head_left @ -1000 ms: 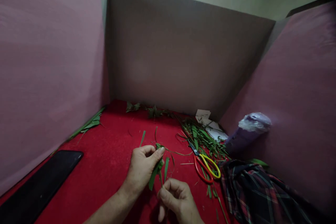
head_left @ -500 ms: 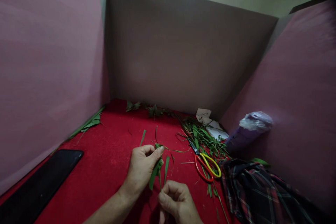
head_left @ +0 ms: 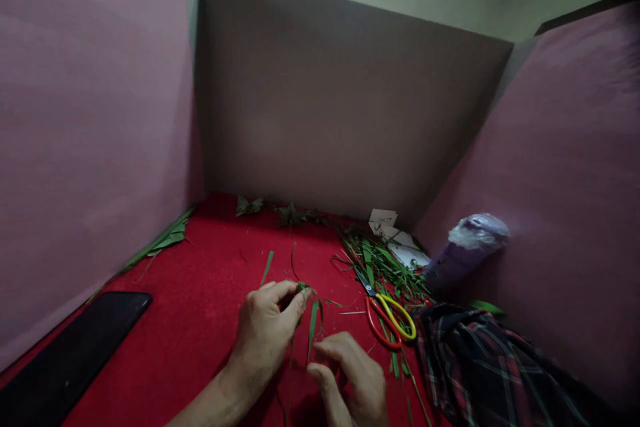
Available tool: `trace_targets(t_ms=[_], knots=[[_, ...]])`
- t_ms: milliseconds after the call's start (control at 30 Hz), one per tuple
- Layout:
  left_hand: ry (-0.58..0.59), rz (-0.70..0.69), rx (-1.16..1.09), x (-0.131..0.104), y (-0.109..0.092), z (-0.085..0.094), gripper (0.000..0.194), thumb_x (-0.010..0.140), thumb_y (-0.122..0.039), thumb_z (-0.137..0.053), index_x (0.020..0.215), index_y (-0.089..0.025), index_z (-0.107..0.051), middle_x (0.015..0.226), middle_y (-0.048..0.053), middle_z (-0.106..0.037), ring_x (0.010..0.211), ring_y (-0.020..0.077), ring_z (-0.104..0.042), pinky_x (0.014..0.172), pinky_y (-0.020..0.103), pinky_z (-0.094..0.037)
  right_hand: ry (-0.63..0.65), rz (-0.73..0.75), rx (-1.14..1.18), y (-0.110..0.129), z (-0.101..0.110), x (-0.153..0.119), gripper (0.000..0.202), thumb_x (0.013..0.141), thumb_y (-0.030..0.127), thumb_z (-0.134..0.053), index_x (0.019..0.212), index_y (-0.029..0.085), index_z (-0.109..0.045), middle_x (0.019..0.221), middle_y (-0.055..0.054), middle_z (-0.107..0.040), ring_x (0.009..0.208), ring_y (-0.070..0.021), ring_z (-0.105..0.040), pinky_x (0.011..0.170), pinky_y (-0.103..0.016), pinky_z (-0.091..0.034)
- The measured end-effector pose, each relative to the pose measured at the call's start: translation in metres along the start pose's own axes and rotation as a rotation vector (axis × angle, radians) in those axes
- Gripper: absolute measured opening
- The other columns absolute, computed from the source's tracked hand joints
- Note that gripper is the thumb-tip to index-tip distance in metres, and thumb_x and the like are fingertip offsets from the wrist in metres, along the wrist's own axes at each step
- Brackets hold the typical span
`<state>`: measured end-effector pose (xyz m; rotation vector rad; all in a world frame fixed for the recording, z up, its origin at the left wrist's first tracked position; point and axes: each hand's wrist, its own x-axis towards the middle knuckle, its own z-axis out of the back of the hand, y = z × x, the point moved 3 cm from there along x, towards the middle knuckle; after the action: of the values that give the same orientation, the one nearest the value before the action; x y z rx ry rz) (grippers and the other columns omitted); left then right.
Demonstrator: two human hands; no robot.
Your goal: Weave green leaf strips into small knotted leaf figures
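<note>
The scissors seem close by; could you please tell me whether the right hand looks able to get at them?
Probably yes: the right hand looks empty, and the scissors lie nearby with their handles uncovered and nothing bulky in between.

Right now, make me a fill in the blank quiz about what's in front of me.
The scissors have one yellow handle and one ____ handle.
The leaf bit is pinched by the hand on the person's ____ side.
The papers behind the green pile are ____.

Missing words: red; left; white.
</note>
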<state>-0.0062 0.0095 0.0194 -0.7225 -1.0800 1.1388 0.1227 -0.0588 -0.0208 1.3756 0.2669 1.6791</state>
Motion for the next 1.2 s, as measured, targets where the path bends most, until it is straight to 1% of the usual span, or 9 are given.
trace_targets(t_ms=[33, 100, 200, 367, 667, 767, 900, 1033, 1200], knots=[[0.002, -0.056, 0.1, -0.001, -0.001, 0.0, 0.022, 0.077, -0.031, -0.056, 0.061, -0.017, -0.064, 0.054, -0.001, -0.053, 0.052, 0.0124, -0.047, 0.051, 0.022, -0.034, -0.068, 0.107, -0.024, 0.005, 0.008, 0.004, 0.007, 0.081, 0.023, -0.056, 0.085, 0.019, -0.061, 0.069, -0.004, -0.06, 0.062, -0.0148, -0.056, 0.054, -0.024, -0.043], [0.037, -0.152, 0.25, -0.004, -0.003, -0.002, 0.021, 0.079, -0.028, -0.054, 0.064, -0.018, -0.065, 0.058, 0.001, -0.057, 0.057, 0.0145, -0.051, 0.056, 0.024, -0.036, -0.131, 0.193, -0.116, 0.01, 0.019, 0.013, 0.012, 0.08, 0.013, -0.055, 0.09, 0.02, -0.059, 0.076, -0.004, -0.06, 0.07, -0.0159, -0.058, 0.06, -0.026, -0.046], [0.102, -0.244, 0.351, -0.01, -0.007, -0.006, 0.019, 0.081, -0.024, -0.051, 0.072, -0.018, -0.067, 0.062, 0.003, -0.06, 0.061, 0.0165, -0.053, 0.059, 0.026, -0.038, -0.109, 0.177, -0.218, 0.009, 0.026, 0.024, 0.023, 0.079, 0.01, -0.055, 0.101, 0.018, -0.055, 0.091, -0.008, -0.059, 0.088, -0.0204, -0.057, 0.074, -0.033, -0.047], [0.189, -0.316, 0.425, -0.017, -0.013, -0.012, 0.018, 0.081, -0.02, -0.05, 0.076, -0.019, -0.067, 0.063, 0.003, -0.06, 0.061, 0.0174, -0.053, 0.058, 0.027, -0.038, -0.035, 0.134, -0.179, 0.004, 0.025, 0.028, 0.026, 0.08, 0.008, -0.054, 0.103, 0.019, -0.053, 0.091, -0.007, -0.058, 0.083, -0.019, -0.055, 0.072, -0.034, -0.046], [0.299, -0.355, 0.46, -0.021, -0.019, -0.018, 0.017, 0.08, -0.016, -0.049, 0.08, -0.019, -0.066, 0.063, 0.002, -0.061, 0.062, 0.0171, -0.052, 0.057, 0.026, -0.038, 0.012, 0.059, -0.086, 0.002, 0.028, 0.028, 0.014, 0.082, 0.008, -0.053, 0.088, 0.02, -0.058, 0.081, -0.004, -0.057, 0.075, -0.017, -0.053, 0.066, -0.031, -0.042], [0.337, -0.346, 0.439, -0.022, -0.02, -0.019, 0.018, 0.08, -0.015, -0.048, 0.081, -0.019, -0.066, 0.064, 0.002, -0.061, 0.063, 0.0171, -0.052, 0.058, 0.026, -0.038, -0.016, 0.04, -0.05, 0.002, 0.028, 0.03, 0.01, 0.082, 0.009, -0.054, 0.083, 0.019, -0.057, 0.077, -0.003, -0.057, 0.073, -0.0164, -0.053, 0.065, -0.03, -0.041], [0.385, -0.288, 0.382, -0.022, -0.02, -0.02, 0.019, 0.082, -0.017, -0.047, 0.079, -0.02, -0.066, 0.062, 0.001, -0.058, 0.061, 0.0157, -0.05, 0.057, 0.026, -0.036, -0.029, -0.092, 0.033, -0.001, 0.028, 0.033, 0.008, 0.084, 0.014, -0.052, 0.078, 0.019, -0.055, 0.073, -0.002, -0.056, 0.07, -0.0154, -0.053, 0.065, -0.028, -0.041], [0.405, -0.219, 0.33, -0.022, -0.019, -0.018, 0.024, 0.085, -0.029, -0.045, 0.075, -0.021, -0.066, 0.061, 0.0, -0.055, 0.059, 0.0147, -0.049, 0.056, 0.026, -0.034, 0.039, -0.251, 0.185, -0.006, 0.027, 0.034, 0.01, 0.087, 0.019, -0.047, 0.086, 0.019, -0.057, 0.083, -0.003, -0.056, 0.08, -0.0161, -0.054, 0.073, -0.028, -0.042], [0.414, -0.215, 0.35, -0.021, -0.02, -0.017, 0.028, 0.086, -0.032, -0.043, 0.072, -0.02, -0.064, 0.062, 0.001, -0.055, 0.061, 0.0156, -0.05, 0.059, 0.026, -0.036, 0.156, -0.316, 0.364, -0.01, 0.028, 0.037, 0.015, 0.085, 0.025, -0.049, 0.097, 0.021, -0.059, 0.099, -0.005, -0.053, 0.096, -0.0188, -0.051, 0.086, -0.031, -0.039]])
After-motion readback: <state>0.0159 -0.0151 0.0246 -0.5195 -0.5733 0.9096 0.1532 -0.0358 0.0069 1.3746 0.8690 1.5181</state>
